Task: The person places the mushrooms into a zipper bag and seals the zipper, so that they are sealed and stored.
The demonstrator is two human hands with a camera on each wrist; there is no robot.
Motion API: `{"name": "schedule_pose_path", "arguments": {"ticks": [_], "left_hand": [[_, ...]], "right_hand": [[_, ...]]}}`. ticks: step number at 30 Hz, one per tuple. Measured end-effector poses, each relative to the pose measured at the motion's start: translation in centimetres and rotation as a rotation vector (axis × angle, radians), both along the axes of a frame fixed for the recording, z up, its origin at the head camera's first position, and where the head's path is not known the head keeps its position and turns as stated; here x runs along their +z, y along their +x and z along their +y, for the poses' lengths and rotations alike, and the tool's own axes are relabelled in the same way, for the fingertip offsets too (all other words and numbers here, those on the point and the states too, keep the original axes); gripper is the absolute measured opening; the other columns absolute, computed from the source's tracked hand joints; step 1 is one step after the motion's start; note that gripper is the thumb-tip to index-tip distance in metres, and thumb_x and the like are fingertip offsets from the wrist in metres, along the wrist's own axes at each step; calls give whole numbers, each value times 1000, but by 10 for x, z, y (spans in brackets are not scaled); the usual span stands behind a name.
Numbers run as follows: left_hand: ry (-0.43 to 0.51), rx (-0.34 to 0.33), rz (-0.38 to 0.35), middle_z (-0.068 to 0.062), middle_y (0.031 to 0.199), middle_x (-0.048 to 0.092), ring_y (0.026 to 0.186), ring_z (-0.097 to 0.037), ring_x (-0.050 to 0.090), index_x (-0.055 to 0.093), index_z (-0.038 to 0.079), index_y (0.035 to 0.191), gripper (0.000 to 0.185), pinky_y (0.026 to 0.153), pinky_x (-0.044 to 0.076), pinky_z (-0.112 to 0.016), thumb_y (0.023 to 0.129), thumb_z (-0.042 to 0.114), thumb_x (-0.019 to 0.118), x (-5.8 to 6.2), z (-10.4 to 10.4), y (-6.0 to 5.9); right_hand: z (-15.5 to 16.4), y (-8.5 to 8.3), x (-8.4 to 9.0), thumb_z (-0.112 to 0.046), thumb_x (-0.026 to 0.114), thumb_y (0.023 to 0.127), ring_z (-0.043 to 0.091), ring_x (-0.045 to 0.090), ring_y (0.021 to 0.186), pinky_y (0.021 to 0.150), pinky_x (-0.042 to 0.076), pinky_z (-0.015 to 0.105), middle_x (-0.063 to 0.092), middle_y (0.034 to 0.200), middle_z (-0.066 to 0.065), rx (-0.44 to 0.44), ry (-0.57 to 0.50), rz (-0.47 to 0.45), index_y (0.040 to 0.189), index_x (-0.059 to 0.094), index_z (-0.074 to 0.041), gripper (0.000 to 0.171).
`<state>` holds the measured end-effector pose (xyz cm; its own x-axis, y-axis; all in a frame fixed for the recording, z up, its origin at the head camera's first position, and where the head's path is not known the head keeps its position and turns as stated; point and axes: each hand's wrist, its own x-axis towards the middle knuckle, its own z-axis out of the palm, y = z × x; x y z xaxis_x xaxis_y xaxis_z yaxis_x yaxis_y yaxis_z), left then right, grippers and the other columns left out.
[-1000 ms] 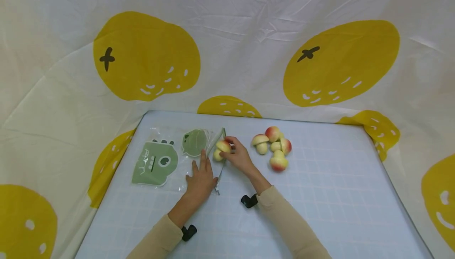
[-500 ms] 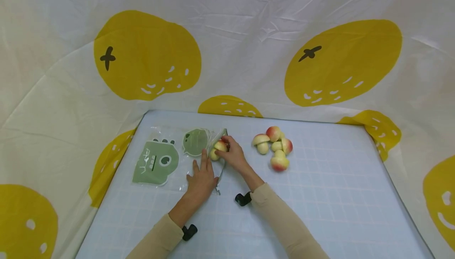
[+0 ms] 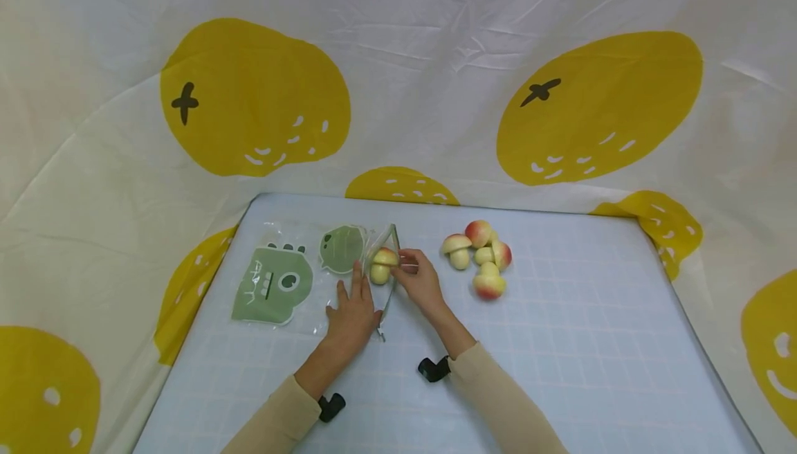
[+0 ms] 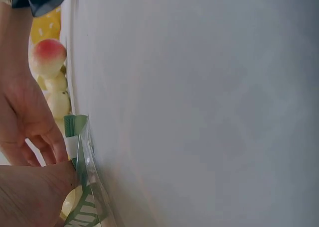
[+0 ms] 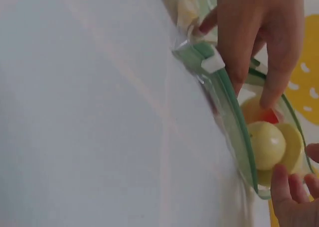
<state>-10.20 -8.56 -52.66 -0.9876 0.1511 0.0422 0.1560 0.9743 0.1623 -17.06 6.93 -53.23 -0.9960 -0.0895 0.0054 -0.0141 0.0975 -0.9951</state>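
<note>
- The left hand lies flat on a clear plastic bag on the pale blue mat, fingers straight and a little spread, pointing toward twelve o'clock; it presses the bag down without gripping it.
- The bag carries green cartoon prints and a green zip edge with a white slider; its mouth faces three o'clock and stands open.
- A toy mushroom, cream stem and yellow-red cap, sits just inside the bag's mouth, at twelve o'clock from the left hand's fingertips.
- The right hand is at three o'clock of that mushroom, fingers bent and held at the bag's open edge. In the right wrist view its fingers reach over the zip rim into the mouth, with the mushroom just beyond the fingertips; whether they touch the mushroom or pinch the rim cannot be told.
- A heap of more toy mushrooms lies on the mat at three o'clock from the right hand, well apart from the bag.
- A white cloth with big yellow fruit prints hangs behind the mat at twelve o'clock.
- Both arms wear beige sleeves.
</note>
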Motion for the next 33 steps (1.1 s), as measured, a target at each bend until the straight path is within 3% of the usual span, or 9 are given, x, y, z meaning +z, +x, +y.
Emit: {"name": "schedule_pose_path", "arguments": {"ticks": [5,11,18,24,33], "left_hand": [[-1,9,-8,-22,163,15,129,-57,39,39,-11,146,85,72,49,-72,87,36,79,-1,-1,-1],[8,7,-31,-22,163,13,130,-57,37,38,-10,147,84,73,48,-73,88,36,78,-1,-1,-2],[-1,5,-19,-22,164,11,130,-58,37,37,-9,148,85,72,49,-72,88,36,78,-1,-2,-1],[-18,-18,23,-23,163,13,129,-58,39,38,-11,147,86,69,51,-70,87,36,79,-2,-2,-1],[-1,-31,41,-22,163,16,129,-58,39,42,-11,144,82,70,49,-72,87,34,80,-3,0,0]], "right_hand": [[-1,13,2,7,61,93,43,62,109,89,55,40,56,126,34,86,-218,-86,141,47,7,50],[-3,15,0,10,59,93,49,58,115,95,51,45,53,129,38,105,-328,-137,145,43,7,55],[-9,9,-5,8,58,96,45,58,119,96,51,42,54,132,34,158,-415,-167,150,40,0,57],[-20,-2,-10,7,55,97,45,53,125,99,48,49,52,137,32,163,-511,-226,154,35,-5,61],[-35,-15,-10,12,45,98,28,59,117,89,53,40,52,139,28,252,-551,-276,153,34,-6,60]]}}
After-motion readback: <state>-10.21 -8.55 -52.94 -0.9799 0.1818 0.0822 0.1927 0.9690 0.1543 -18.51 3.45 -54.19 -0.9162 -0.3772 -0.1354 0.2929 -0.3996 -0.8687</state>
